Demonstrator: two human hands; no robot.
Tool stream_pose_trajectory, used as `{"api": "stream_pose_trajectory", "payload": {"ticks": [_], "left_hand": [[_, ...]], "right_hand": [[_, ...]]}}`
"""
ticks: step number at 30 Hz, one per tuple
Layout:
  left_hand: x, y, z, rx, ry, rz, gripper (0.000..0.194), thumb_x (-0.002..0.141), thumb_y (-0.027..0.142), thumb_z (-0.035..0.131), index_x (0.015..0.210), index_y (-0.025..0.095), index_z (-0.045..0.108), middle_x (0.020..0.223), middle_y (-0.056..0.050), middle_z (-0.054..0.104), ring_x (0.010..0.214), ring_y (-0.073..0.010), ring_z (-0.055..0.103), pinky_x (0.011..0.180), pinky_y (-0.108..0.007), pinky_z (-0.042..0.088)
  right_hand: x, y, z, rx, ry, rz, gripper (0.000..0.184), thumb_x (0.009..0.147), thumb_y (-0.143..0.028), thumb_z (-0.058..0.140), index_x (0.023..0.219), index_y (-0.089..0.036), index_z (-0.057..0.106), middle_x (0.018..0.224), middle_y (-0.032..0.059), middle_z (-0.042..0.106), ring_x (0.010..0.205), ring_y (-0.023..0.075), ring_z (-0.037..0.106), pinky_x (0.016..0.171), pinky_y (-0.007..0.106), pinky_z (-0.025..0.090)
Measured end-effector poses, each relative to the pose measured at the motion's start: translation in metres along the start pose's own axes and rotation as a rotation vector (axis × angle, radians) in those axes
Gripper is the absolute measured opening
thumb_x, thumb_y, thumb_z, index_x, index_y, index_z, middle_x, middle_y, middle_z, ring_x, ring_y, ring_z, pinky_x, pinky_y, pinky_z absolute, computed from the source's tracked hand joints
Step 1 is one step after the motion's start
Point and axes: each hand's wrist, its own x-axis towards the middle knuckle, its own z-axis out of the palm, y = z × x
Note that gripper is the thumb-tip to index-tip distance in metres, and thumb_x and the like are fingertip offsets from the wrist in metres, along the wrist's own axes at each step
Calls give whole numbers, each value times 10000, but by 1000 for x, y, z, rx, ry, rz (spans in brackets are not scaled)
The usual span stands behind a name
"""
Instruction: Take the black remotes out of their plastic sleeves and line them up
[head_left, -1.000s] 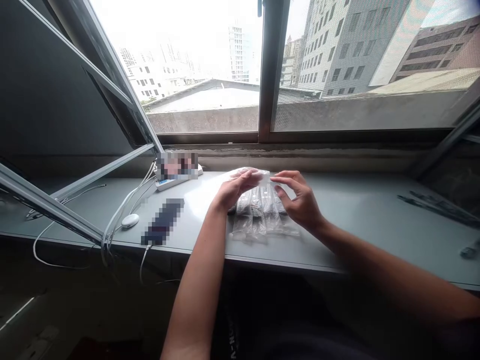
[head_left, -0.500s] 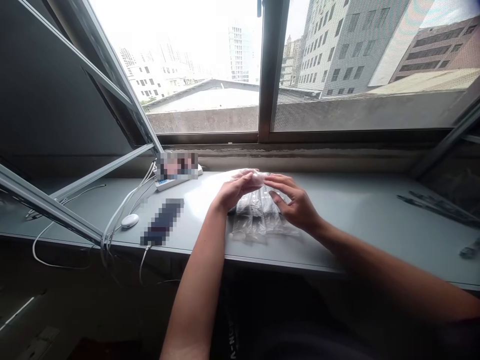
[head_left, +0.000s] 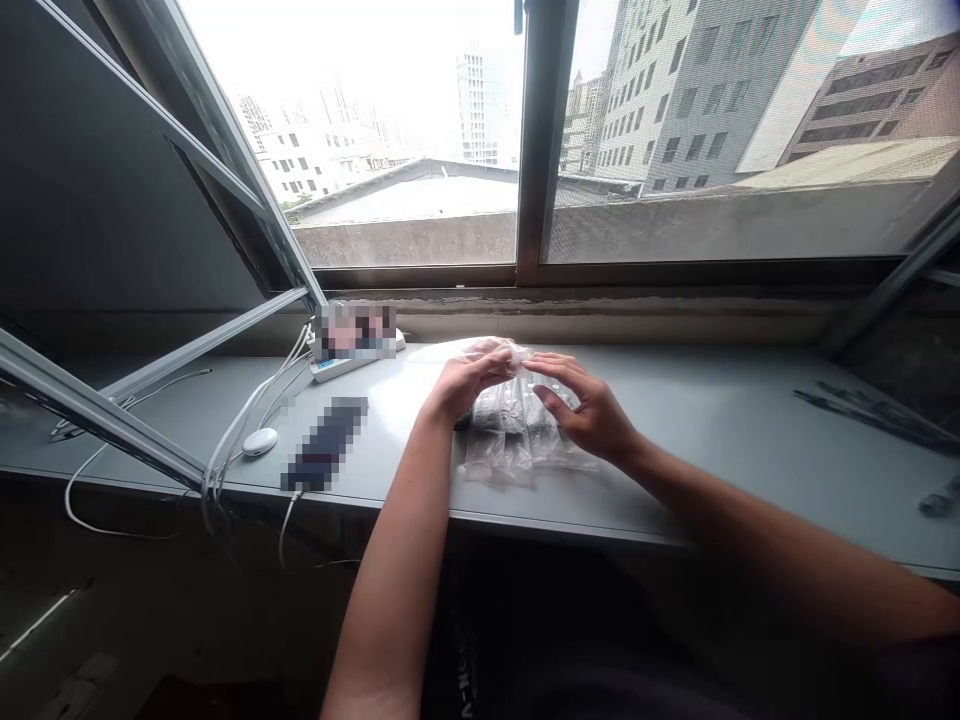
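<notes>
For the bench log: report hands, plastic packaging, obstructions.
Left hand pinching clear plastic packaging at far end. Right hand at same end, thumb spread from fingers. Power strip off left, apart from both hands.

Reaches forward with both bare arms, angling the left forearm (head_left: 394,545) steeply up from the bottom edge and slanting the right forearm (head_left: 757,530) in from the lower right. Bends inward at the left wrist (head_left: 439,410), with the left grip (head_left: 476,380) closed and pointed across toward the right grip (head_left: 592,405). Stretches the right fingers (head_left: 562,370) leftward, close together, near the left fingertips (head_left: 510,358). Keeps the right thumb (head_left: 556,405) below them, apart, leaving a gap.
</notes>
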Motion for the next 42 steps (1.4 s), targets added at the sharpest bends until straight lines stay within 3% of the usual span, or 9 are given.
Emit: {"api": "stream_pose_trajectory", "payload": {"ticks": [6,14,24,31,42], "left_hand": [[2,-1,0,-38,-3,-31,472,805,326,984,1192,117,811,1088,-153,836,989,-247,812,1059,-433,607],[3,-1,-2,-41,0,-3,335,877,297,919,1146,128,812,1088,-128,828,998,-234,804,1068,-438,615],[0,2,-1,-6,-82,-28,346,911,317,883,1195,126,834,1229,-158,808,1114,-261,777,1032,-399,633],[3,-2,-5,3,-68,-46,360,904,326,892,1210,143,840,1156,-149,825,1074,-256,785,1000,-393,642],[1,0,-1,6,-79,-45,374,891,324,907,1209,140,835,1179,-145,811,1061,-246,774,1018,-405,632]], "right_hand": [[-1,4,0,-72,19,64,358,1100,-312,643,1441,-300,751,1463,99,740,1398,339,657,1206,595,526],[1,1,-1,-80,94,87,225,1086,-328,663,1251,-300,814,1325,89,794,1297,340,707,1148,599,563],[1,-5,-1,-85,105,17,346,1101,-299,633,1419,-323,769,1440,88,740,1374,342,648,1210,600,518],[0,1,0,-36,94,122,328,1080,-361,668,1383,-325,790,1319,113,673,1269,329,676,1134,560,579],[-8,8,4,-109,4,123,402,1080,-389,668,1457,-281,753,1369,150,570,1312,365,624,1115,591,599]]}}
